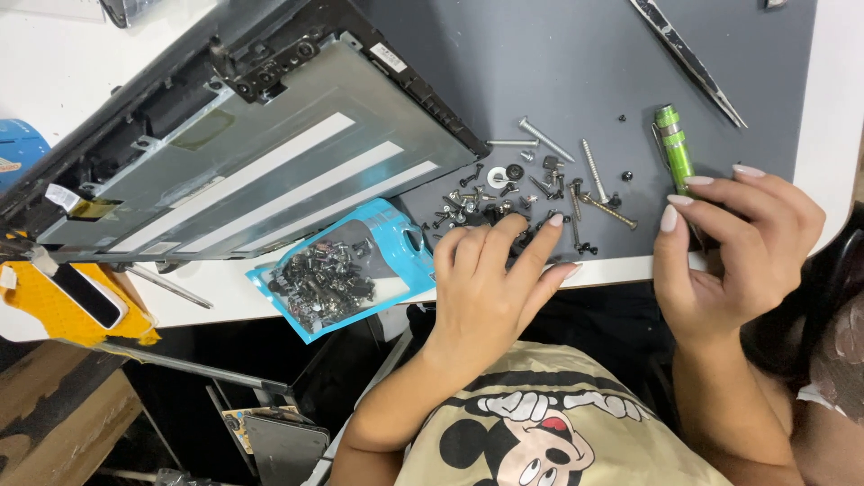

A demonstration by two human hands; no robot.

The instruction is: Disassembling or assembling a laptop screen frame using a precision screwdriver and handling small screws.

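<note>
Grey work mat (576,54) on white bench: laptop teardown, screw-sorting stage.

Upturned laptop chassis (243,144) lies left of the mat. Blue zip pouch (337,270), just below the chassis, holds dark mixed screws. Right hand (742,247), fingers curled around a green screwdriver (675,153). Left hand (490,283), fingers loosely bent, index tip touching the loose screw pile (531,193) on the mat; a pinch seems needed.

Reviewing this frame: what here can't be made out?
- Head view: lower end of the green screwdriver is hidden behind the right hand.
- Whether the left hand pinches a screw from the screw pile: fingertips cover it.
- Open laptop case: top cut by frame edge.
</note>
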